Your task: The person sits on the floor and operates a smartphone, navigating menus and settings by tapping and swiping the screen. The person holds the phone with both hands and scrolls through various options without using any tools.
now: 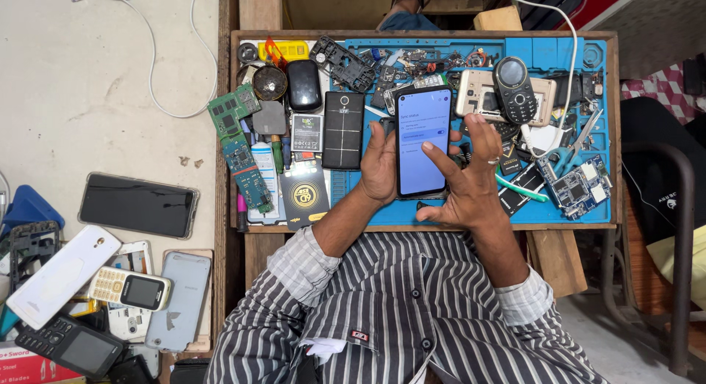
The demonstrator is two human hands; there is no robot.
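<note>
Blue-lit smartphone (pixel 423 141) in left hand (pixel 379 167) fingers' grip, right hand (pixel 471 182) fingers spread, empty.

1. The head camera is looking straight down from above the person, fairly near.
2. It is taking in both hands, left hand (pixel 380 167) and right hand (pixel 467 180), mid-frame, with the blue mat (pixel 588 60) beyond them.

Left hand (pixel 379 167) cupped, fingers curled — right hand (pixel 467 180) spread open, forefinger extended.

Wooden workbench (pixel 250 9), pale floor (pixel 81 83), perhaps dark chair (pixel 662 171).
</note>
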